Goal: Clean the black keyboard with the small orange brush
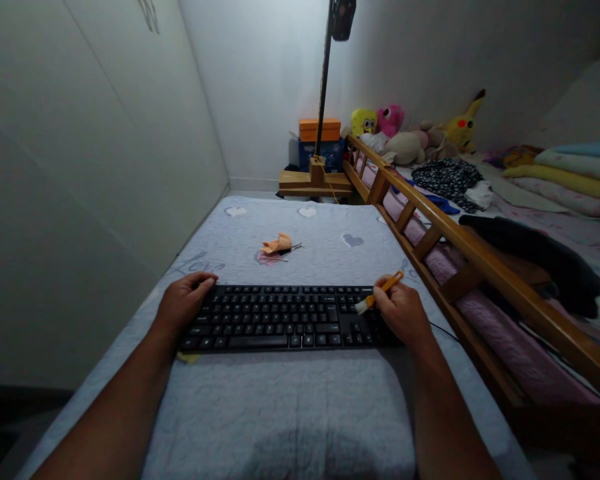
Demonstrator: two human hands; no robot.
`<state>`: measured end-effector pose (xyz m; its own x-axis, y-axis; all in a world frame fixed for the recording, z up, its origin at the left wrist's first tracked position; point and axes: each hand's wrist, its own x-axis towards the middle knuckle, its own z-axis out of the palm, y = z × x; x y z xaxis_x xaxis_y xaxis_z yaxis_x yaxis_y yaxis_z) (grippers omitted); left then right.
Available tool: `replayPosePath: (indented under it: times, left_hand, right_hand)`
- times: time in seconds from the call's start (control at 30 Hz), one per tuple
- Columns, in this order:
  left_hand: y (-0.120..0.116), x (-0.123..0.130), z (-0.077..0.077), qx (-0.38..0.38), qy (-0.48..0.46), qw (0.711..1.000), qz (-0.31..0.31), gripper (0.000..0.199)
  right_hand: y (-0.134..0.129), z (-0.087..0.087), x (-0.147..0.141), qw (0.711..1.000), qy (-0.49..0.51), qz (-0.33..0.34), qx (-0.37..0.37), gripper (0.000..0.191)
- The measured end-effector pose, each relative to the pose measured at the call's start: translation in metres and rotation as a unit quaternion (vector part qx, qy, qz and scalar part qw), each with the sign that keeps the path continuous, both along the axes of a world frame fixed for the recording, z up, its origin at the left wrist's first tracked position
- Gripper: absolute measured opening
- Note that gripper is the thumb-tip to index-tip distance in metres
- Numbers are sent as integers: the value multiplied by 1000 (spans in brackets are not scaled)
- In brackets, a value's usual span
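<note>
A black keyboard (280, 317) lies flat on the cloth-covered surface in front of me. My left hand (184, 300) is closed round its upper left corner, thumb along the top edge. In my right hand (400, 308) is a small brush (391, 283) with an orange handle and pale bristles. The bristles point down and left over the keys at the right part of the keyboard; whether they touch cannot be made out. Beyond the keyboard lies a crumpled orange cloth (279, 244) with thin cotton swabs (297, 247) beside it.
The surface wears a pale blue cloth (280, 400) with heart prints. A wooden bed rail (430, 223) runs along the right, with bedding and plush toys (393, 121) behind it. A cable (444, 331) leaves on the right. A wooden stand (316, 179) and boxes (320, 130) are at the back.
</note>
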<state>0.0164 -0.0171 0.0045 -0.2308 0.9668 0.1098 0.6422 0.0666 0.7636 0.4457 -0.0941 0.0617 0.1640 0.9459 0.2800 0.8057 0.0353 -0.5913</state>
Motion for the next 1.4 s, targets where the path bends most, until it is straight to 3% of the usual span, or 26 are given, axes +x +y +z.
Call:
replayPosePath:
  times: [0.17, 0.33, 0.47, 0.7, 0.93, 1.2, 1.3, 1.4]
  left_hand:
    - [0, -1, -1, 0, 6, 1000, 0, 40]
    - [2, -3, -4, 1, 12, 1000, -5, 41]
    - [2, -3, -4, -1, 10, 1000, -7, 41]
    - [1, -1, 0, -5, 11, 1000, -1, 42]
    - [0, 0, 3, -1, 17, 1000, -4, 40]
    - [0, 1, 3, -6, 6, 1000, 0, 41]
    - [-1, 2, 4, -7, 1, 1000, -1, 41]
    - [-1, 1, 4, -8, -1, 1000, -4, 41]
  right_hand:
    - [-3, 3, 7, 999, 30, -24, 8, 25]
    - [-5, 2, -13, 990, 129, 58, -18, 28]
    - [-5, -2, -25, 993, 79, 86, -14, 27]
    - [-4, -6, 0, 999, -27, -4, 23, 27]
    - [-8, -2, 16, 992, -40, -82, 81, 23]
    - [-8, -6, -24, 993, 98, 58, 21, 27]
    - [-6, -8, -30, 995, 75, 62, 16, 26]
    - [-5, -9, -24, 999, 28, 24, 39, 25]
